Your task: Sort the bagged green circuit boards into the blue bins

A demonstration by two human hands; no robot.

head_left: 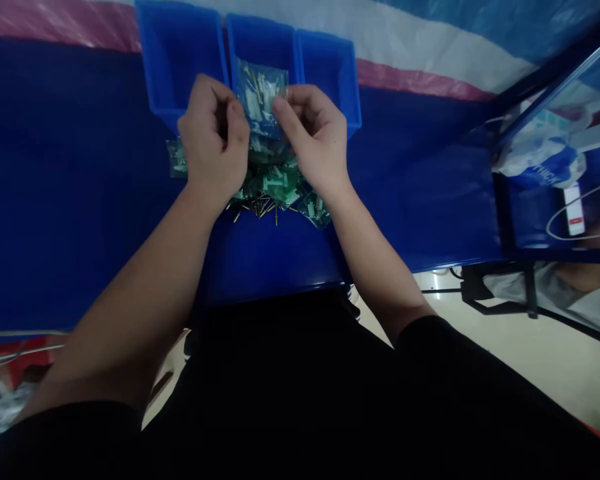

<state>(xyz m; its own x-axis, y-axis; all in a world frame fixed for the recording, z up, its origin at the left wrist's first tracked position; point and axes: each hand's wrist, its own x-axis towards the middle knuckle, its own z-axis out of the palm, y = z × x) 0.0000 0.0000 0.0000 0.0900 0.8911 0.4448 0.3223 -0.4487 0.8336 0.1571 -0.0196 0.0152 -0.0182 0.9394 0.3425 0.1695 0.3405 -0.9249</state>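
Observation:
A small clear plastic bag (pixel 261 100) with screws and pale plugs inside is held up between my hands. My left hand (pixel 215 137) pinches its left edge with curled fingers. On the other side, the thumb and fingers of my right hand (pixel 316 130) grip the bag's right edge. Below the hands lies a pile of similar filled bags (pixel 280 185), partly hidden by the held bag. Loose screws (pixel 263 205) are scattered at the pile's near side. One more filled bag (pixel 177 159) lies left of my left wrist.
Three blue bins, a left one (pixel 183 53), a middle one (pixel 265 40) and a right one (pixel 329 73), stand behind my hands on the blue table (pixel 80 200). A metal frame (pixel 503 200) rises at the right, with a person's arm beyond it.

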